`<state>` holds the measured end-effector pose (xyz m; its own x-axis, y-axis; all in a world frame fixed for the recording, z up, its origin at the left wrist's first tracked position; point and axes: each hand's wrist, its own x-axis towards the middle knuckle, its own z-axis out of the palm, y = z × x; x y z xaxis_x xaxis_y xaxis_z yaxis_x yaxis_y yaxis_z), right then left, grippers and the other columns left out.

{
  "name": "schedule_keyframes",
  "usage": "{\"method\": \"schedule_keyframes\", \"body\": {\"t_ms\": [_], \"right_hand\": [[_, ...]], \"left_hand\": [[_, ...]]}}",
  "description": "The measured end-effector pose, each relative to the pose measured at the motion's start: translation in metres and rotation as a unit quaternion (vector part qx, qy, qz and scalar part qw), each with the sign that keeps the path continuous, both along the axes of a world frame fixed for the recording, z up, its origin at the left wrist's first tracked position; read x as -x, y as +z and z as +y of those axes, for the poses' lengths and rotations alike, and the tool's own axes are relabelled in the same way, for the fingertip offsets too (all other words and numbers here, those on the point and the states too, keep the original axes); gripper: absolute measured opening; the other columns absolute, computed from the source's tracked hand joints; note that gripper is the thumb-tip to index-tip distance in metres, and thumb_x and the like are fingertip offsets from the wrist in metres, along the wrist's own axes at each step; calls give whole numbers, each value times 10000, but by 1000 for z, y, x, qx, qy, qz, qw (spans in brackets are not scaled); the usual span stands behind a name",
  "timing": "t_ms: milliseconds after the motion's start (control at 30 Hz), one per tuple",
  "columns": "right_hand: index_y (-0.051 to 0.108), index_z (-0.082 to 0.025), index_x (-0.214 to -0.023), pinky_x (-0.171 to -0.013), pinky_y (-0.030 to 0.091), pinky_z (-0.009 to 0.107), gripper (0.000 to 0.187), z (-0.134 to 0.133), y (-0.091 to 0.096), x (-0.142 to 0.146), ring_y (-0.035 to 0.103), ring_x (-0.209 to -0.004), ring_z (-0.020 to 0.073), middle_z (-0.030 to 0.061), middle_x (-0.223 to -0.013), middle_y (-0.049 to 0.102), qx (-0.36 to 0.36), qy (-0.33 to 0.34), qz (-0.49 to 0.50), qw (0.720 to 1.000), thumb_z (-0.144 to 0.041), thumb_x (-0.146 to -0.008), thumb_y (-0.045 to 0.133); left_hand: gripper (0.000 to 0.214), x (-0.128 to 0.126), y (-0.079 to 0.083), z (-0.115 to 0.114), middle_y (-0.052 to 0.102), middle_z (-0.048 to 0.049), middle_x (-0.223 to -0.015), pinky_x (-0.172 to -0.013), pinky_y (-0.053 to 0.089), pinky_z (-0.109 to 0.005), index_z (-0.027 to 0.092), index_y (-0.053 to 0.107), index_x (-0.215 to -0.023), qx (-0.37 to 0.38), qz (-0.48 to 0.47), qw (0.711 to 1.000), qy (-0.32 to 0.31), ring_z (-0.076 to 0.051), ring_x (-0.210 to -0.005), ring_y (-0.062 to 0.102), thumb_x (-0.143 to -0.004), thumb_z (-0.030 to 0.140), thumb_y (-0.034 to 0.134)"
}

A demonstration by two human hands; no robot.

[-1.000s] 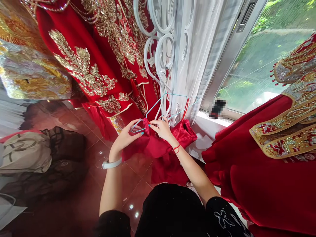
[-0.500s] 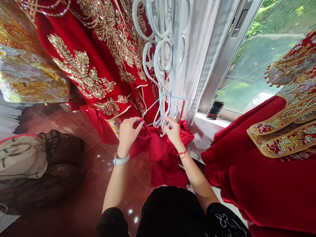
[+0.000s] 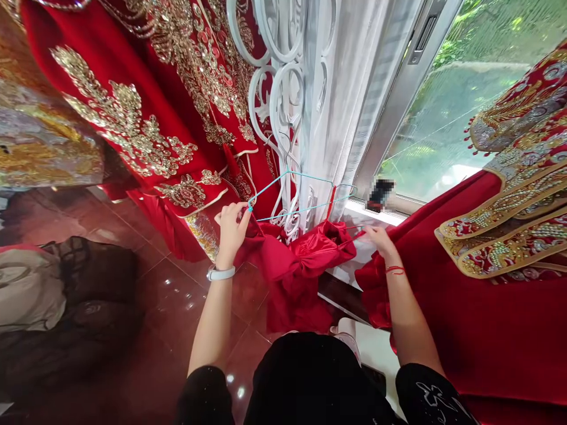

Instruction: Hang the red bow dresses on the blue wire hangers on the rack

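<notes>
A light-blue wire hanger (image 3: pixel 305 206) hangs by its hook from the white scrollwork rack. Below it droops a red satin dress (image 3: pixel 287 260) with thin straps. My left hand (image 3: pixel 233 230) is closed in a pinch at the hanger's left corner, where a strap seems to lie under the fingers. Off to the right, my right hand (image 3: pixel 381 242) pinches a thin red strap (image 3: pixel 358 234) and holds it taut away from the dress. Another red strap (image 3: pixel 332 200) runs up to the hanger's right part.
Red gowns with gold beading (image 3: pixel 150 136) hang at the left beside the white scrollwork rack (image 3: pixel 287 88). An embroidered red garment (image 3: pixel 487 248) hangs at the right near the window (image 3: pixel 465 106). Dark bags (image 3: pixel 101 283) lie on the tiled floor (image 3: pixel 177 307).
My right hand has moved right from the hanger's middle, drawing a strap out with it. My left hand stays at the hanger's left corner. The dress top has spread to the right.
</notes>
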<state>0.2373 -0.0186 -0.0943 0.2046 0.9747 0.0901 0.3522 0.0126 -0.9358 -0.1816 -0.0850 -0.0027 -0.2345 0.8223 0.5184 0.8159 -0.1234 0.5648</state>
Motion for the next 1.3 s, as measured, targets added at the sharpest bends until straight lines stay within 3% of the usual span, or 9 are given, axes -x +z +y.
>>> {"method": "schedule_keyframes", "body": {"t_ms": [133,233,433,733,867,967,1100,1200,1300], "right_hand": [[698,-242,-782,-956,618,455,209,4,35,-7,768,-968,250,76,-869,776,-81,71,266,958,-439,-726,739],[747,-246,-828,-1011,596,482,198,5,52,1,755,-1081,266,74,-971,800,-139,81,301,940,-396,-699,765],[804,-213,-846,-913,646,427,295,19,82,19,789,-919,244,50,-879,822,-266,-6,238,934,-402,-637,889],[824,-197,-789,-737,621,347,173,39,134,46,741,-764,222,25,-755,792,-212,170,-9,962,-338,-688,816],[798,-214,-831,-896,585,427,135,41,136,45,702,-828,223,34,-859,781,-203,200,-107,953,-266,-714,758],[763,-231,-1001,-1062,494,533,315,32,133,50,678,-1016,276,55,-1045,754,-252,156,-161,941,-199,-688,750],[686,-228,-1197,-1077,483,463,385,5,130,100,654,-1105,251,74,-1160,712,-338,98,-95,931,-177,-818,637],[712,-224,-1176,-1057,499,406,284,-11,123,164,678,-1092,228,65,-1129,745,-301,249,-81,917,-213,-928,575],[696,-227,-1282,-1126,448,395,341,-15,111,227,656,-1220,231,76,-1263,741,-250,346,-100,899,-249,-948,635]], "left_hand": [[241,3,-5,7,628,-42,-865,-991,370,-447,254,715,-1020,-6,-15,1000,-9,-256,-933,569,-974,405,533],[245,4,-7,11,655,-46,-903,-1004,365,-454,257,714,-1018,-15,-21,1000,-15,-260,-966,576,-971,415,533],[204,5,-5,11,657,-40,-901,-1021,365,-455,251,715,-1006,-19,-27,999,-14,-257,-984,583,-954,365,554],[191,-2,-8,7,687,-27,-868,-991,411,-425,237,722,-966,-14,-38,998,-38,-229,-929,599,-948,359,577],[191,-4,-11,6,698,-24,-884,-994,422,-421,243,722,-986,-23,-41,998,-31,-221,-927,606,-952,361,577],[191,-3,-11,6,686,-32,-883,-1005,434,-437,237,723,-1012,-20,-43,998,-28,-227,-934,611,-952,352,583],[268,3,-17,2,663,-75,-1085,-1093,434,-478,252,706,-1152,-48,-56,997,-21,-267,-1136,603,-922,369,630],[623,10,-40,-13,524,-129,-1449,-1120,466,-434,291,484,-1470,-119,-155,981,15,-270,-1383,504,-886,398,671],[696,15,-73,-33,563,-148,-1465,-1095,511,-419,280,392,-1524,-79,-252,965,-11,-253,-1352,576,-896,447,642]]}}
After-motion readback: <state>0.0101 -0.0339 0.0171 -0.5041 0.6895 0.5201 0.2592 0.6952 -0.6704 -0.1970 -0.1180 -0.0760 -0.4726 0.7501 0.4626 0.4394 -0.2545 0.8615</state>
